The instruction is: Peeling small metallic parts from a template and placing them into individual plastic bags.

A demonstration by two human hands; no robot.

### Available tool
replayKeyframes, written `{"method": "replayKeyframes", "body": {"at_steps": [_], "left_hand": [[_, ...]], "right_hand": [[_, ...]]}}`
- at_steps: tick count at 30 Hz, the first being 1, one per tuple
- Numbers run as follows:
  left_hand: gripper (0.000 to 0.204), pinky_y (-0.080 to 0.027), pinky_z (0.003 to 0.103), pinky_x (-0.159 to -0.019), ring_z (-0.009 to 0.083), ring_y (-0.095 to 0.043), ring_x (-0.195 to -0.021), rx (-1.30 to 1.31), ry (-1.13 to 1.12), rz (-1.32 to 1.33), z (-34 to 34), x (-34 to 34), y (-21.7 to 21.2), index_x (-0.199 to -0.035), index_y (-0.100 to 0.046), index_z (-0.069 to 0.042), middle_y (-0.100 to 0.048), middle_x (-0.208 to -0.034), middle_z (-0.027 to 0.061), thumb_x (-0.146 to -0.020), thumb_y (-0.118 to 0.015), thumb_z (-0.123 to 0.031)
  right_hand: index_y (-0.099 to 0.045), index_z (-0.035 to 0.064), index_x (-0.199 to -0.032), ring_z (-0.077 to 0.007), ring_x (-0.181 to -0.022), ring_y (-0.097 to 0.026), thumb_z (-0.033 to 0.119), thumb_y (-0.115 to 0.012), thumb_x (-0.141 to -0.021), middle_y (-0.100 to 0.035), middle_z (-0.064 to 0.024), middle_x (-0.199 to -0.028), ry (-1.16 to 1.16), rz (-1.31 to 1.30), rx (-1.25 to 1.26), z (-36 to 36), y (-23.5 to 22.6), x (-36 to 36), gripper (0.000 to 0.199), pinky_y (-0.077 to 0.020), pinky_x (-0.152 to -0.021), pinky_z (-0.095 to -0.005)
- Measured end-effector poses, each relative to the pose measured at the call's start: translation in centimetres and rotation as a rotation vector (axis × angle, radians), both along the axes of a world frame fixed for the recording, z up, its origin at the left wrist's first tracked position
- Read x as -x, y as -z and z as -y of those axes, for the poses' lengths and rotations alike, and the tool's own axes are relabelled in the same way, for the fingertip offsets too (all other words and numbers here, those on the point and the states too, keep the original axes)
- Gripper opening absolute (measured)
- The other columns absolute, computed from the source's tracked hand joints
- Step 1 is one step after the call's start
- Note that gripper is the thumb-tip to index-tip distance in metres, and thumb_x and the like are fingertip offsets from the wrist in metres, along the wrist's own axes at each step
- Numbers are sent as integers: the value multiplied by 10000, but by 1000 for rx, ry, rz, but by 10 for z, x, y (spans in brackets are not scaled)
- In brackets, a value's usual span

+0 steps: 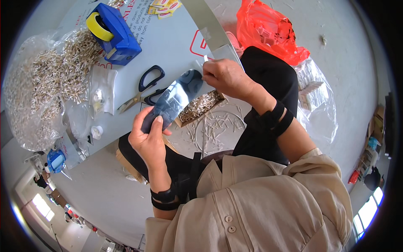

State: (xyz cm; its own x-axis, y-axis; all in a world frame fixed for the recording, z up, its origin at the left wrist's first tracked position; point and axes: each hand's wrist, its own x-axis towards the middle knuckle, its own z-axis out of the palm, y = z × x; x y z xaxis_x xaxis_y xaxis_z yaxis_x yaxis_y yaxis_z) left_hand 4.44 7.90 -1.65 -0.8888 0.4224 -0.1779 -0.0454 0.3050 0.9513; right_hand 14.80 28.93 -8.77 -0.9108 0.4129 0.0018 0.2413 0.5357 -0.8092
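My left hand (149, 136) pinches the near end of a dark, glossy film sheet (179, 94), thumb on top. The sheet is bent and tilts up toward the right, catching reflections. At its far end my right hand (224, 77) is closed, with a small white piece (205, 58) showing by its fingers; what it grips is mostly hidden. Below the sheet, an open cardboard box (218, 101) full of short, pale, thin sticks (197, 107) is partly covered. Black-handled scissors (145, 86) lie on the table just left of the sheet.
The grey table (121, 122) holds a blue tape dispenser (119, 46) with yellow tape, a clear bag (25, 96) of thin sticks, and yellow packets (163, 7). Loose sticks (218, 128) litter the floor. A red plastic bag (260, 29) and a clear bag (321, 107) stand right of my leg.
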Motion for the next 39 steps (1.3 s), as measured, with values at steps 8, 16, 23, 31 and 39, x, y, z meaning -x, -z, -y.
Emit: {"method": "replayKeyframes", "body": {"at_steps": [8, 16, 23, 31, 39], "left_hand": [[226, -509, 231, -429, 115, -580, -562, -32, -19, 73, -4, 8, 18, -1004, -620, 39, -626, -831, 94, -783, -597, 79], [258, -513, 255, -427, 168, -601, -563, -97, -73, 128, -12, 11, 16, -1030, -602, 49, -636, -860, 127, -774, -612, 83], [319, -474, 284, -449, 230, -620, -575, -194, -1, 214, -51, 23, 14, -1083, -559, 75, -639, -860, 156, -777, -645, 47], [309, -496, 282, -417, 238, -648, -590, -184, 148, 398, -119, 23, 54, -1058, -568, 60, -643, -876, 151, -757, -635, 81], [211, -465, 264, -377, 209, -632, -534, -60, 198, 336, -134, 20, 63, -956, -567, 70, -637, -775, 128, -760, -643, 63]], "right_hand": [[-560, 38, -1004, -368, -978, -553, 72, -715, -648, -577, -176, -1040, 183, -66, -100, 0, -7, -9, 390, -463, -820, -409], [-549, 60, -1145, -269, -1014, -549, 32, -724, -627, -552, -114, -1098, 355, 2, -438, -35, 6, -20, 547, -444, -818, -303], [-549, -27, -671, -81, -653, -498, -71, -438, -683, -560, -35, -683, 351, -168, 592, -66, 8, -53, 119, -389, -601, -201], [-638, 35, -859, -39, -581, -447, 299, -648, -867, -584, 4, -717, 712, -93, 833, -64, 15, -55, 264, -344, -528, -183], [-643, 21, -746, -116, -603, -542, 101, -783, -716, -620, -34, -680, 737, -282, 1290, -59, 41, -42, 164, -431, -591, -260]]}}
